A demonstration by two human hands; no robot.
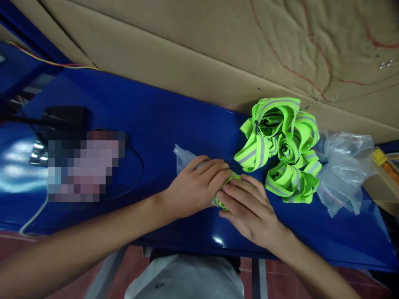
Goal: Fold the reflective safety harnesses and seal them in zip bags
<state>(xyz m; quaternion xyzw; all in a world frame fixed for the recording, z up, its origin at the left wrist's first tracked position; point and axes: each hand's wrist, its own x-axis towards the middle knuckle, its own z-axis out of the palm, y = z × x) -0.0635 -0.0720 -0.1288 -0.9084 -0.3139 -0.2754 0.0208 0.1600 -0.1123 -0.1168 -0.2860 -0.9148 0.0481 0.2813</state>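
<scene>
On the glossy blue surface (149,116), my left hand (195,185) and right hand (249,211) are gripping a rolled neon-green reflective strap (231,179) beside a crumpled clear plastic bag (182,158).

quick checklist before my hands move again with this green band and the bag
1. Grip on the band: the left hand curls over it and the right hand lies flat on it. Ok.
2. Band rolled tight: it is mostly hidden under the hands. Cannot tell.
3. Bag at hand: it lies on the table under the left fingertips. Ok.
4. Bag mouth open: it is covered by the left hand. Cannot tell.
5. Pile of bands free of the hands: it sits very close to the fingertips. Cannot tell.
6. Spare bags present: they lie just right of the pile. Ok.
</scene>
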